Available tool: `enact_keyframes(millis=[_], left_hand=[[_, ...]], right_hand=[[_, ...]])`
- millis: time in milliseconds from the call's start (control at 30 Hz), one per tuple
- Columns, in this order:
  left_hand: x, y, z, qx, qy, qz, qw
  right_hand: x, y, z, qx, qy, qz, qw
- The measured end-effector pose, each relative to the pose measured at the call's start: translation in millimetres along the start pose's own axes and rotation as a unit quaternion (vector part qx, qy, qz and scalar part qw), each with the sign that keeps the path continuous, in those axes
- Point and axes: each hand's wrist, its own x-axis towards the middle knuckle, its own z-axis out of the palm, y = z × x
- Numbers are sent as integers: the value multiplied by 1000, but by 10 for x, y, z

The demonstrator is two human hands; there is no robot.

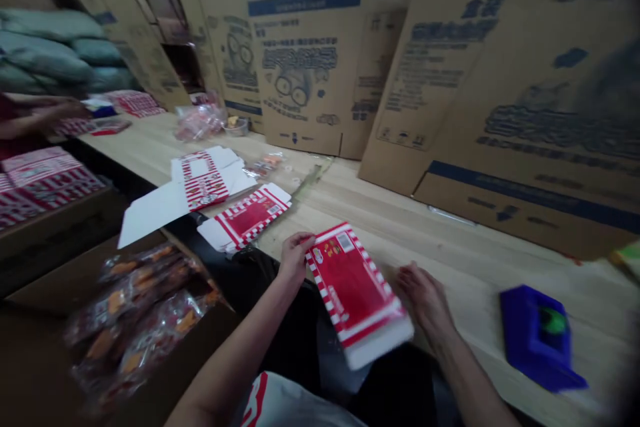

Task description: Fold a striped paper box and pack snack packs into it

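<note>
A flat red-and-white striped carton lies tilted at the near edge of the wooden table. My left hand grips its upper left corner, fingers curled over the edge. My right hand rests on the table just right of the carton, fingers spread, touching or nearly touching its right side. Two more flattened striped cartons lie further left on the table.
A blue tape dispenser sits at the right. Large printed cardboard boxes lean along the far edge. A brown box of orange snack packets stands at lower left. Another person's arm works at far left beside stacked striped cartons.
</note>
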Motion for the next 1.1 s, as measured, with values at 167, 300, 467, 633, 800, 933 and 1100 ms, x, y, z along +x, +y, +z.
enact_keyframes(millis=[167, 300, 467, 633, 800, 933, 1100], left_hand=[[321, -178, -332, 85, 143, 59, 984], [507, -6, -600, 234, 155, 148, 948], [1116, 412, -1231, 635, 74, 104, 762], [1493, 402, -1635, 690, -7, 23, 723], [1449, 153, -1678, 693, 20, 58, 718], [1446, 99, -1677, 691, 28, 61, 719], [1447, 119, -1670, 688, 21, 52, 723]], right_hand=[[248, 1, -54, 51, 17, 36, 998], [94, 68, 108, -27, -5, 26, 999], [-62, 195, 85, -103, -65, 24, 992], [-8, 165, 535, -169, -174, -23, 970], [485, 6, 2218, -372, -335, -174, 848], [913, 125, 3527, -475, -330, -163, 800], [1148, 405, 4175, -587, -277, -115, 752]])
